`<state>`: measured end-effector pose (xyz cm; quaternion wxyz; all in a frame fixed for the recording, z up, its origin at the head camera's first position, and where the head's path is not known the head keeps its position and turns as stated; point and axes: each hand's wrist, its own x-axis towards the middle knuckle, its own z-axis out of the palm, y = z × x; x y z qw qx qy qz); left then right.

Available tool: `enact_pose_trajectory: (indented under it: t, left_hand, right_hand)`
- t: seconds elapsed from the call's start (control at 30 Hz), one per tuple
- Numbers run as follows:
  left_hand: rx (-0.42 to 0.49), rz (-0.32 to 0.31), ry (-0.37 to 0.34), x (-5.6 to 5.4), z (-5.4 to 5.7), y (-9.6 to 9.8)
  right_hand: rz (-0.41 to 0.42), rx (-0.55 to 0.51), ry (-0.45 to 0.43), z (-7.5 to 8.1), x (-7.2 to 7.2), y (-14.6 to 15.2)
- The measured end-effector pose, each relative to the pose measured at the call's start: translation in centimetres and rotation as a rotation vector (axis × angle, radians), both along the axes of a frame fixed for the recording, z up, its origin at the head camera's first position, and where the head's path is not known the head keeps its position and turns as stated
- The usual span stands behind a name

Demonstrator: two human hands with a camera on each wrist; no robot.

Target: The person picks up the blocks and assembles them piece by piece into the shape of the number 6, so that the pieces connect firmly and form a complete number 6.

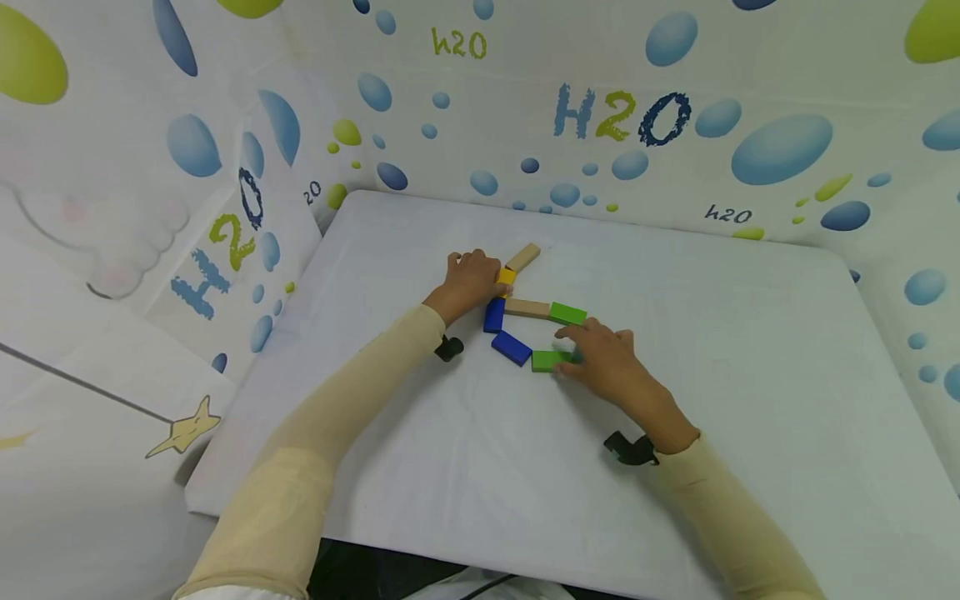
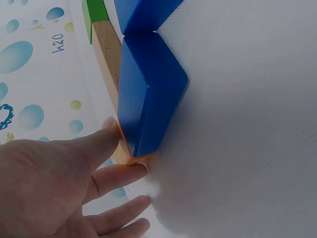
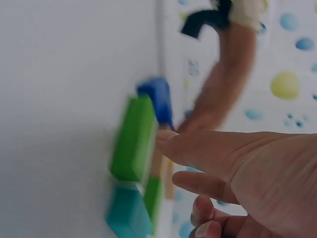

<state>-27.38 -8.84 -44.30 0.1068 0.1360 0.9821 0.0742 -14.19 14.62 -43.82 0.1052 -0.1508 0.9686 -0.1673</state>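
My left hand [image 1: 467,285] pinches a yellow block [image 1: 507,278] between thumb and index finger, the other fingers spread. One end of the yellow block meets a blue block [image 2: 141,94], which hides much of it in the left wrist view. A second blue block [image 1: 512,347] lies at an angle, followed by a green block [image 1: 546,361]. Above this green block, my right hand [image 1: 606,358] hovers with fingers parted and thumb near its edge. A teal block [image 3: 128,212] adjoins the green one, mostly covered by that hand in the head view.
Beyond the yellow block, a plain wooden block [image 1: 523,257] points away at a slant. Another wooden block [image 1: 527,308] runs right from the blue one to a second green block [image 1: 567,314]. A white cloth covers the table [image 1: 465,467]; printed curtains [image 1: 510,75] stand behind and left.
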Motion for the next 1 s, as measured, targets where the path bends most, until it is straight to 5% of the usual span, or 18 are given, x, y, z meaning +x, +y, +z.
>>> enact_pose_trajectory:
  t: [0.2,0.4,1.0]
  left_hand:
    - [-0.013,0.004,0.004,0.0,-0.2,0.0]
    - [-0.023,0.006,-0.001,0.0,-0.1,0.0]
    - [-0.006,0.003,0.007,-0.1,-0.3,0.1]
  right_hand:
    - [-0.083,0.007,-0.077,1.5,-1.2,3.8]
    - [-0.054,0.023,-0.157,0.5,-1.4,4.8]
    - [-0.085,0.011,-0.106,-0.6,-1.2,4.5]
